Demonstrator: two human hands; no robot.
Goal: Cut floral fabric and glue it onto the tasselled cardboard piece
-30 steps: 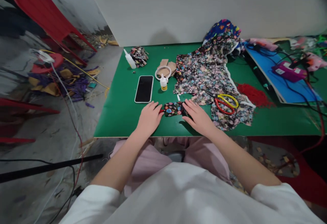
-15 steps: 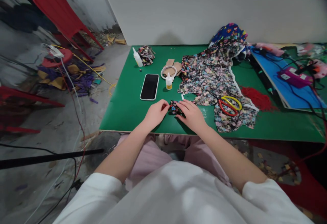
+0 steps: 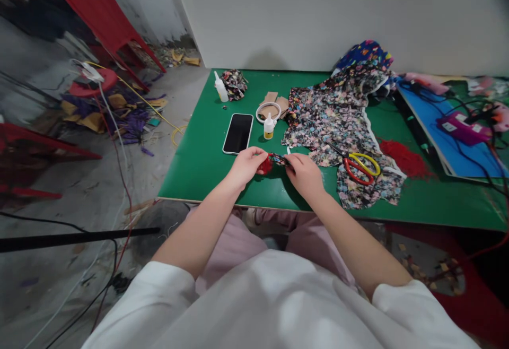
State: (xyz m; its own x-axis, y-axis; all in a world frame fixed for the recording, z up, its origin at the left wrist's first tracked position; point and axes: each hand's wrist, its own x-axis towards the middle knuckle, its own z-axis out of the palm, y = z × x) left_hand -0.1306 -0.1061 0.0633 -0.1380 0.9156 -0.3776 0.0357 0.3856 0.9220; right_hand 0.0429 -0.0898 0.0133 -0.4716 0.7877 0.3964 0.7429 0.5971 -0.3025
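Note:
Both my hands meet over the front middle of the green table (image 3: 207, 174). My left hand (image 3: 247, 165) is closed in a pinch on the left end of a small floral fabric piece (image 3: 278, 158), where a red tuft (image 3: 265, 165) shows under the fingers. My right hand (image 3: 304, 174) is closed on the right end of the same piece, lifted a little off the table. A black phone (image 3: 238, 133) lies just behind my left hand, and a small glue bottle (image 3: 269, 127) stands beside it.
A large floral cloth (image 3: 338, 121) spreads to the right with red-and-yellow scissors (image 3: 360, 162) on it. Red threads (image 3: 401, 155) lie past it, near a blue board (image 3: 449, 131) with cables and tools. A second white bottle (image 3: 220, 87), cardboard pieces (image 3: 274, 101), red chairs at left.
The small fabric piece lay flat under my spread fingers; both hands have since closed on its ends, bunched it and raised it. The red tuft has appeared at my left fingers.

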